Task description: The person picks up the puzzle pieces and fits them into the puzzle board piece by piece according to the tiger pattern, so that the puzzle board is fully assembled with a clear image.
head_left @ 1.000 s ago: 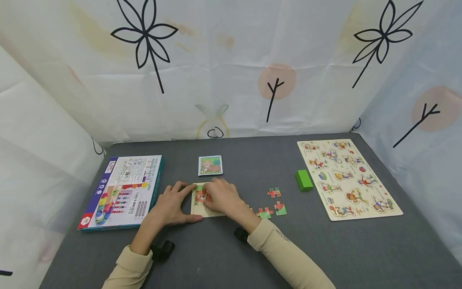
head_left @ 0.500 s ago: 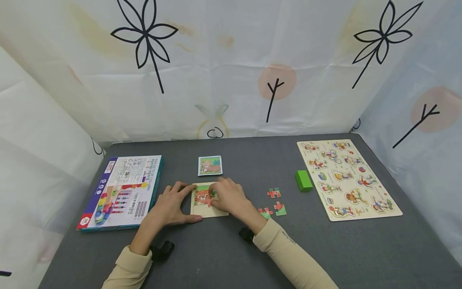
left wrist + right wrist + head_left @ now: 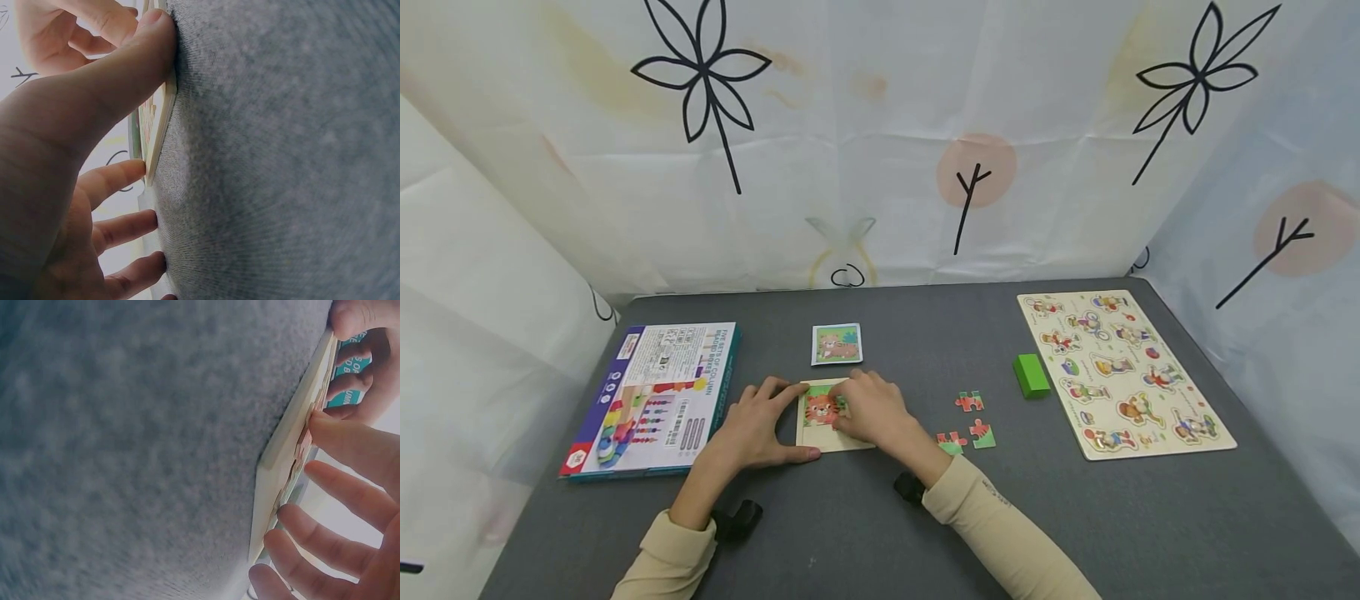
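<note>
The right hand is over the puzzle board, its thumb tip at the pieces; whether it pinches one, I cannot tell. The left hand, thumb and fingers spread, braces the board's left side. The board lies flat on the table, nearer the left edge than the right. Fitting seems best done by lining up the tabs first, then pressing evenly while the left hand stops any sliding. At least three loose pieces lie to its right; a picture card lies toward the far edge. By the table's left edge, a box bears "FIVE SETS" and "COLUMN"; its barcode and fine print are too small to read.
</note>
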A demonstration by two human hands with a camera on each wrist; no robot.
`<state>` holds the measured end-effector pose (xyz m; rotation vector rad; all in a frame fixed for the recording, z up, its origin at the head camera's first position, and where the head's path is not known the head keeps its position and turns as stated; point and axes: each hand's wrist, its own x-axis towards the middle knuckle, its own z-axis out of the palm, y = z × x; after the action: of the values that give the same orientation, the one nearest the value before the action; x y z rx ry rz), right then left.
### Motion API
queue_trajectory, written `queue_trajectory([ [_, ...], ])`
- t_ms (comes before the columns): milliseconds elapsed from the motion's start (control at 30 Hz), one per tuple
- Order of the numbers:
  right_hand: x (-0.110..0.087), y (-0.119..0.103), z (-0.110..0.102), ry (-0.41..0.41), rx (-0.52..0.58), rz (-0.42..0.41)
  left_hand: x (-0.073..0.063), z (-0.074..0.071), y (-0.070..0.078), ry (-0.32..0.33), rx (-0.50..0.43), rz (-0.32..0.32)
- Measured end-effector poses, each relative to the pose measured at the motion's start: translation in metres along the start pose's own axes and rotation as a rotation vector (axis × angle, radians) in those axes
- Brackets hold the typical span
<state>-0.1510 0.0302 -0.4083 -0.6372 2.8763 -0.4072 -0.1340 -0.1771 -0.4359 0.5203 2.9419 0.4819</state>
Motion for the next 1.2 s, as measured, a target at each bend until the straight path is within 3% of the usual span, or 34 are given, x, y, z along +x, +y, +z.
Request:
queue_trajectory([
  [533,0.000,-0.002,0.000,-0.049,-0.065,-0.014,0.000,-0.002,0.002,0.001,-0.002,0.002],
  [1200,-0.009,0.008,-0.007,-0.016,0.005,-0.085,-0.001,-0.001,0.002,-0.010,-0.011,-0.008],
])
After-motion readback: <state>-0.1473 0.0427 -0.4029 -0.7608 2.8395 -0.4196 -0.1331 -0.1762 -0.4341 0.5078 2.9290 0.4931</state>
